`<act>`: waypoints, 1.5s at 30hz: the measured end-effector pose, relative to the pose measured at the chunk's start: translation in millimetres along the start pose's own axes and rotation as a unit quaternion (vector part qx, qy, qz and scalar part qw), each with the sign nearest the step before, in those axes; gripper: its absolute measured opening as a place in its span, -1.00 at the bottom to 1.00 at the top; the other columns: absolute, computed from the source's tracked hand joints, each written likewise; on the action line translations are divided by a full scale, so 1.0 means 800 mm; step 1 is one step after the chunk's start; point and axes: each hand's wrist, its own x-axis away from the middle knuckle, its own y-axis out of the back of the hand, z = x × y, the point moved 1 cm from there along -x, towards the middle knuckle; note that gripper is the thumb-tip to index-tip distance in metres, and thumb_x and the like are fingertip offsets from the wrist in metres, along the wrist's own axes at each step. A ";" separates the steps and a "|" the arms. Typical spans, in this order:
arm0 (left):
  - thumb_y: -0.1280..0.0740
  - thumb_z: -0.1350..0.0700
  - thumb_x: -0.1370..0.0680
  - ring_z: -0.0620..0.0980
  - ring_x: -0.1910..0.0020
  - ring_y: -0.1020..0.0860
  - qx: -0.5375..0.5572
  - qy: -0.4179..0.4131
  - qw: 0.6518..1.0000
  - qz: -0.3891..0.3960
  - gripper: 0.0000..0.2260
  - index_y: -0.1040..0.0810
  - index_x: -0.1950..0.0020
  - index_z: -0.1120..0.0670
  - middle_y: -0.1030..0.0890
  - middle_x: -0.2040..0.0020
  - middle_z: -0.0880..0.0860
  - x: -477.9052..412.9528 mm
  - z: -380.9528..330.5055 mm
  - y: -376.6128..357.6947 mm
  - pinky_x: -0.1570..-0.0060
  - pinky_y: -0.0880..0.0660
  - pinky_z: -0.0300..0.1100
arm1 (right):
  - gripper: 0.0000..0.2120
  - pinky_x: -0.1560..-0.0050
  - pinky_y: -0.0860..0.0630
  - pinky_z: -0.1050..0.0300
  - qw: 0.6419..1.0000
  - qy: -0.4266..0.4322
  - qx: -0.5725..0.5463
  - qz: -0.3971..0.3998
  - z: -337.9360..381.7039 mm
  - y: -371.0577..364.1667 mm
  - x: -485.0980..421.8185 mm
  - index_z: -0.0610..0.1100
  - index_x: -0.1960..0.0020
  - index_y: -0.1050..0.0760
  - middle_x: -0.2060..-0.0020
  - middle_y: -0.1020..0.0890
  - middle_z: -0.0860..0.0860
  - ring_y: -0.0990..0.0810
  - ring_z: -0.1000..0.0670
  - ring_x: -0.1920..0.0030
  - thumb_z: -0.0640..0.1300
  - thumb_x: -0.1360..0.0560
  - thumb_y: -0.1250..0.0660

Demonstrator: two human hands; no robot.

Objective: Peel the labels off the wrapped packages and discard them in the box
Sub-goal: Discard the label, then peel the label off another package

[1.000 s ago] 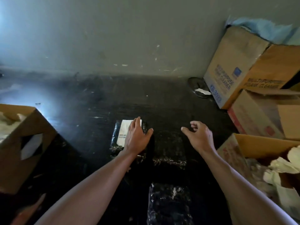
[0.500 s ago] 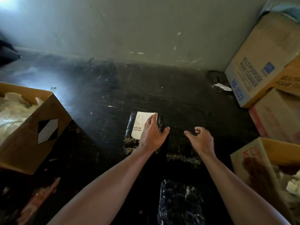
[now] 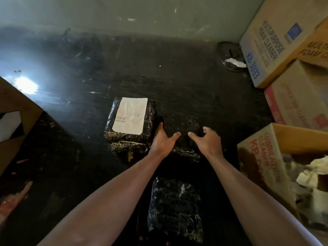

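A dark, scuffed bench [image 3: 177,71] runs up to a pale wall [image 3: 142,13]. At the right, an open cardboard box [image 3: 262,157] holds crumpled white labels [image 3: 317,167]; more cartons [image 3: 266,47] stack behind it. A wrapped package [image 3: 131,121] with a white label [image 3: 130,115] lies left of centre. The left hand [image 3: 164,140] and right hand [image 3: 207,141] hover over a second wrapped package [image 3: 184,126], each grip spread and holding nothing.
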 end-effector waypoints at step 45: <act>-0.45 -0.01 -0.53 -0.10 -0.51 -0.24 0.065 -0.102 0.992 0.040 -0.20 -0.04 -0.63 -0.12 -0.29 -0.55 -0.03 0.240 0.150 0.003 -0.34 -0.21 -0.22 | -0.16 -0.38 -0.21 0.21 0.983 0.056 -0.160 -0.071 -0.127 -0.026 0.303 -0.11 -0.58 -0.24 -0.51 -0.41 -0.07 -0.33 -0.03 -0.52 0.17 -0.45 -0.49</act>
